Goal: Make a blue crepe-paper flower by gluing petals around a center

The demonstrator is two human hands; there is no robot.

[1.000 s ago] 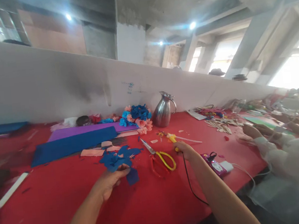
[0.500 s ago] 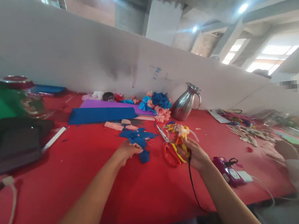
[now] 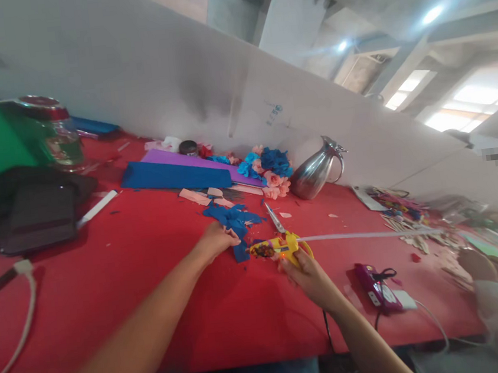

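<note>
My left hand (image 3: 216,242) is closed in a pinch beside a pile of blue crepe paper pieces (image 3: 229,215); whatever is between its fingertips is hidden or too small to name. My right hand (image 3: 307,272) grips a yellow hot glue gun (image 3: 290,246), its nozzle pointing left towards my left fingertips. Out of the gun's back runs a long clear glue stick (image 3: 365,235). Scissors (image 3: 274,218) lie behind the gun with their blades showing; the gun and my hand cover most of the handles.
Blue folded paper (image 3: 176,175) lies over a purple sheet (image 3: 166,156). Blue and pink paper flowers (image 3: 272,172) sit by a steel jug (image 3: 316,170). A purple power socket (image 3: 378,288) is at right, a phone (image 3: 41,217) and a jar (image 3: 59,135) at left. Another person's arm (image 3: 494,297) shows far right.
My right hand has turned the glue gun so it points left at my left hand, with its glue stick now stretching right. My left hand stays by the blue paper. The view has shifted slightly.
</note>
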